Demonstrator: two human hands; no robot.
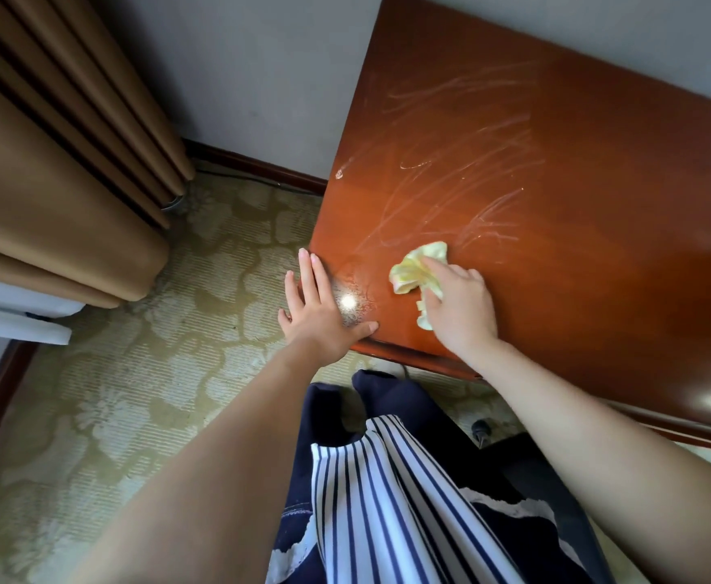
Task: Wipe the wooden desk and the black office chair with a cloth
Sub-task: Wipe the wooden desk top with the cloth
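Your right grip [461,307] is holding the bunched yellow cloth [417,271] and pressing it onto the wooden bench [598,212]. Just to its left, your left grip [320,309] is lying flat with straight fingers, bracing on the bench corner. The cloth is looking light, soft and floppy, so you are best keeping it wadded under the palm, since the glossy top ahead of the fingertips is likely slippery.

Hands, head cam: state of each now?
Left hand: open, flat on the desk corner.
Right hand: grips the yellow cloth on the desk.

Cloth [419,274] on desk [556,183] (near its corner), curtain [50,170] far left
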